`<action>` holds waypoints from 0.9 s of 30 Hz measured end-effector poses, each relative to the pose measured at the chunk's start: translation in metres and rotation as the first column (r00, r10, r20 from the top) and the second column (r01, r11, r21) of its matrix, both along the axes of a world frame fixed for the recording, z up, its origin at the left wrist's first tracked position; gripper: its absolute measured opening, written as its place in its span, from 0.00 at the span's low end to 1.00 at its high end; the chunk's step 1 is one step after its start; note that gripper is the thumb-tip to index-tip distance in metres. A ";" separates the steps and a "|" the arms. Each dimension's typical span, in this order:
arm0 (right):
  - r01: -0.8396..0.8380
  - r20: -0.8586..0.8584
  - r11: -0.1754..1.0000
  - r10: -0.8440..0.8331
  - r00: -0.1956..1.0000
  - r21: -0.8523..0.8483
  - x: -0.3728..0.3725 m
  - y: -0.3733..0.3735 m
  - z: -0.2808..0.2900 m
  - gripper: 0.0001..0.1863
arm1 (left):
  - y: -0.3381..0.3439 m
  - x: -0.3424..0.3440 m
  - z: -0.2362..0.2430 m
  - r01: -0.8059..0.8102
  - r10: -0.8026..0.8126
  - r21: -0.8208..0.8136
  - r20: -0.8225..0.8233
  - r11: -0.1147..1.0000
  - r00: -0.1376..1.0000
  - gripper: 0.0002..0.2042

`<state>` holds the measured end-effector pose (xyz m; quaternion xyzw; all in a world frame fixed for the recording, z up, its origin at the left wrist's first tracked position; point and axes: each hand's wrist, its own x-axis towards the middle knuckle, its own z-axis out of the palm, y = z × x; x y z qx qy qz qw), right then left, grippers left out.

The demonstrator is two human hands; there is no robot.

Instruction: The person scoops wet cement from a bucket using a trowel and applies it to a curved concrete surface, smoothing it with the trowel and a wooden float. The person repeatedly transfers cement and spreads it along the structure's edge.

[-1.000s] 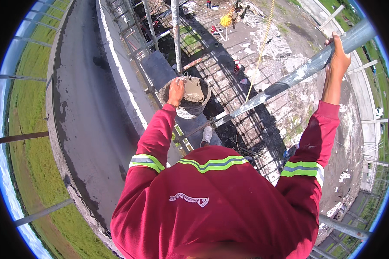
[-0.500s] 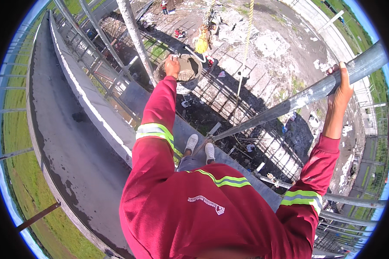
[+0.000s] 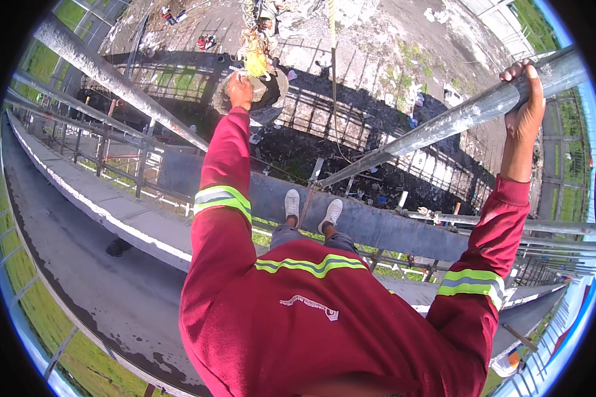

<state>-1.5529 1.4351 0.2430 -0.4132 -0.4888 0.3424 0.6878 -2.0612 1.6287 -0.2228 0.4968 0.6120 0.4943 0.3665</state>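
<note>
My left hand (image 3: 240, 91) reaches far forward and is closed at the near left edge of a round bucket (image 3: 266, 118) holding grey wet mix. Whether the fingers grip its rim or a handle is too small to tell. A bundle of yellow rope (image 3: 255, 58) hangs just above the bucket. Raised at the right, my right hand (image 3: 526, 102) is wrapped round a thick grey scaffold pole (image 3: 437, 126), which slants down toward my feet. Both arms are in dark red sleeves with reflective bands.
I stand in white shoes (image 3: 333, 210) on a narrow metal platform (image 3: 384, 228), high above the ground. Another pole (image 3: 122, 81) slants across the left. A thin rope (image 3: 334, 73) hangs ahead. Behind at left curves a concrete ledge (image 3: 99, 212). People (image 3: 206, 43) are far below.
My view and body have turned, so the platform now runs more crosswise and the bucket appears higher and further left. Both hands keep their holds.
</note>
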 end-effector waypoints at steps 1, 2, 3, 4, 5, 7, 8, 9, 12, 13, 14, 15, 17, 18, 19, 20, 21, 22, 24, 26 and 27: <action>0.038 0.015 0.999 -0.039 0.999 0.021 -0.001 0.000 -0.001 0.16 | 0.003 0.003 -0.010 0.057 -0.046 0.048 -0.198 0.997 0.979 0.13; 0.005 0.012 1.000 -0.005 1.000 -0.002 -0.001 0.000 -0.002 0.14 | 0.001 0.006 -0.022 0.095 -0.057 0.113 -0.298 0.989 0.953 0.15; -0.055 0.065 0.997 0.052 0.997 0.045 -0.002 0.000 -0.004 0.12 | 0.000 0.009 -0.032 0.166 -0.082 0.113 -0.531 0.980 0.844 0.17; -0.056 0.025 0.996 0.054 0.998 0.067 -0.002 0.001 -0.003 0.12 | -0.002 0.013 -0.042 0.185 -0.120 0.098 -0.460 0.978 0.880 0.15; 0.052 0.014 0.990 -0.054 0.998 0.130 -0.004 0.001 -0.008 0.14 | -0.004 0.015 -0.051 0.240 -0.179 0.112 -0.395 0.964 0.901 0.14; 0.080 0.022 0.989 -0.084 0.996 0.125 -0.005 0.000 -0.007 0.15 | -0.014 0.022 -0.070 0.196 -0.205 -0.058 -0.274 0.979 0.940 0.13; 0.092 0.037 0.991 -0.096 0.995 0.093 -0.006 -0.002 -0.007 0.15 | -0.015 0.025 -0.079 0.175 -0.183 -0.058 -0.438 0.983 0.880 0.12; 0.111 0.055 0.991 -0.115 0.992 0.074 -0.006 -0.004 -0.007 0.16 | -0.022 0.026 -0.089 0.196 -0.187 -0.051 -0.601 0.979 0.777 0.12; 0.125 0.086 0.991 -0.128 0.988 0.043 -0.007 -0.004 -0.006 0.16 | -0.028 0.030 -0.114 0.277 -0.315 -0.154 -0.359 0.948 0.879 0.13; 0.119 0.084 0.992 -0.123 0.989 0.047 -0.006 -0.003 -0.006 0.17 | -0.029 0.032 -0.119 0.224 -0.291 -0.188 -0.532 0.956 0.795 0.14; 0.115 0.080 0.992 -0.118 0.990 0.047 -0.006 -0.001 -0.006 0.17 | -0.035 0.034 -0.122 0.263 -0.357 -0.270 -0.408 0.926 0.840 0.19; 0.114 0.080 0.992 -0.118 0.990 0.054 -0.006 0.000 -0.006 0.17 | -0.046 0.033 -0.124 0.331 -0.444 -0.297 -0.550 0.896 0.707 0.27; 0.112 0.084 0.992 -0.117 0.990 0.061 -0.006 0.002 -0.005 0.18 | -0.079 0.037 -0.121 0.230 -0.418 -0.443 -0.394 0.867 0.818 0.39; 0.108 0.084 0.992 -0.113 0.990 0.062 -0.008 0.002 -0.005 0.18 | -0.101 0.038 -0.114 0.201 -0.413 -0.459 -0.426 0.866 0.805 0.40; 0.109 0.083 0.992 -0.115 0.990 0.066 -0.012 0.002 -0.004 0.18 | -0.132 0.040 -0.104 0.178 -0.395 -0.486 -0.390 0.856 0.832 0.37; 0.111 0.074 0.991 -0.116 0.990 0.072 -0.017 0.001 -0.003 0.19 | -0.166 0.044 -0.092 0.159 -0.370 -0.498 -0.359 0.852 0.857 0.34; 0.120 0.063 0.992 -0.121 0.991 0.026 -0.022 -0.001 0.001 0.19 | -0.196 0.051 -0.076 0.213 -0.501 -0.601 -0.365 0.770 0.785 0.32; 0.193 0.034 0.977 -0.196 0.980 0.088 -0.032 -0.005 -0.003 0.17 | -0.223 0.065 -0.057 0.318 -0.611 -0.657 -0.277 0.684 0.742 0.31; 0.225 0.087 0.968 -0.235 0.968 0.112 -0.052 -0.007 -0.004 0.20 | -0.260 0.110 -0.009 0.561 -0.692 -0.600 0.017 0.570 0.721 0.32; 0.243 0.160 0.961 -0.263 0.951 0.133 -0.070 -0.011 -0.007 0.23 | -0.268 0.177 0.053 0.710 -0.733 -0.327 0.072 0.624 0.677 0.35; 0.261 0.204 0.955 -0.286 0.936 0.139 -0.077 -0.016 -0.010 0.25 | -0.264 0.215 0.087 0.738 -0.741 -0.196 0.072 0.645 0.667 0.37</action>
